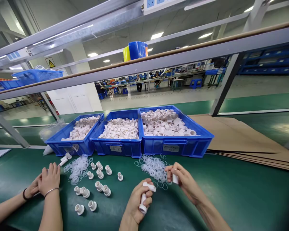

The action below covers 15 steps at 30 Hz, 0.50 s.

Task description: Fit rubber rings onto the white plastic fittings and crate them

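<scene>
My left hand (140, 199) is closed around white plastic fittings: one short tube (149, 186) sticks out at the top and a flanged piece (142, 205) hangs below. To its right, my right hand (180, 179) pinches a white tube (175, 178) between its fingers. A pile of clear rings (155, 168) lies on the green table just left of my right hand. Several white flanged fittings (106, 190) stand on the table to the left of my left hand.
Three blue bins (116, 148) full of white parts stand in a row behind. Another person's hands (48, 179) are at the left, near a second ring pile (78, 168). Flat cardboard (242, 134) lies at the right. A shelf rail (158, 61) crosses above.
</scene>
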Available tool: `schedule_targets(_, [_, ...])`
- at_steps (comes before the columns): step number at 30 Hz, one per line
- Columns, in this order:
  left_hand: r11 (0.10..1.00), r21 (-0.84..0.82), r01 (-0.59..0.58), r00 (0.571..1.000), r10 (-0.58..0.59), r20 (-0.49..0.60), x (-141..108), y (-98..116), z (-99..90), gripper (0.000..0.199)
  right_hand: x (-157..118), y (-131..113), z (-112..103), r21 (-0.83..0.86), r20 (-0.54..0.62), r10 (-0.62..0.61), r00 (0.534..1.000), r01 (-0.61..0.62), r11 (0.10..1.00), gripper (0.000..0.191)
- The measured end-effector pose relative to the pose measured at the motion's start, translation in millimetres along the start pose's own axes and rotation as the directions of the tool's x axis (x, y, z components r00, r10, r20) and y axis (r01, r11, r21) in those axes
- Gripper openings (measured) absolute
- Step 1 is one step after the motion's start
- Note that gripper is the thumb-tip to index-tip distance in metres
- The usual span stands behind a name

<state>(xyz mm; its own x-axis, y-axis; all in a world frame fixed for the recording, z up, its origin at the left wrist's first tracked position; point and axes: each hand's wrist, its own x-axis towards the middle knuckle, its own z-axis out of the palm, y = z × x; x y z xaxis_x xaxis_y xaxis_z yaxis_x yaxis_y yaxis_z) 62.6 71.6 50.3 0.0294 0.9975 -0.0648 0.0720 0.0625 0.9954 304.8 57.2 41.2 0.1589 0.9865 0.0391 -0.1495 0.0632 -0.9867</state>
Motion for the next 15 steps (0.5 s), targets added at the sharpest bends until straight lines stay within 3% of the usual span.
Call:
schedule_targets(1, [0.990,-0.096,0.104,0.973,-0.081,0.218,-2,-9,13.3,0.028,0,-1,-4,-0.005,-0.010,0.007,1.000,-0.008,1.000,0.034])
schedule_targets(2, [0.963,-0.178,0.201,0.926,-0.128,0.356,-3,-16,18.8,0.020,0,-2,-7,-0.050,-0.020,0.005,1.000,-0.006,0.999,0.030])
schedule_targets(4, [0.873,-0.329,0.361,0.850,-0.163,0.501,-5,-24,14.0,0.010,-3,2,-7,-0.259,-0.007,-0.035,0.999,0.032,0.965,0.021])
schedule_targets(5, [0.831,-0.393,0.394,0.854,-0.173,0.490,-6,-25,8.1,0.009,-6,5,-6,-0.403,0.028,-0.072,0.997,0.078,0.912,0.020])
schedule_targets(7, [0.761,-0.479,0.438,0.857,-0.193,0.477,-9,-26,-2.3,0.012,-13,16,-1,-0.664,0.147,-0.142,0.979,0.204,0.719,0.019])
schedule_targets(10, [0.691,-0.547,0.472,0.851,-0.197,0.486,-16,-27,-5.3,0.013,-23,36,3,-0.845,0.282,-0.181,0.942,0.333,0.418,0.021])
schedule_targets(12, [0.697,-0.541,0.471,0.848,-0.187,0.496,-21,-31,-0.8,0.018,-25,49,3,-0.883,0.313,-0.190,0.931,0.359,0.304,0.023])
schedule_targets(15, [0.752,-0.485,0.445,0.847,-0.177,0.502,-25,-37,7.4,0.030,-23,58,4,-0.908,0.318,-0.181,0.930,0.354,0.224,0.027])
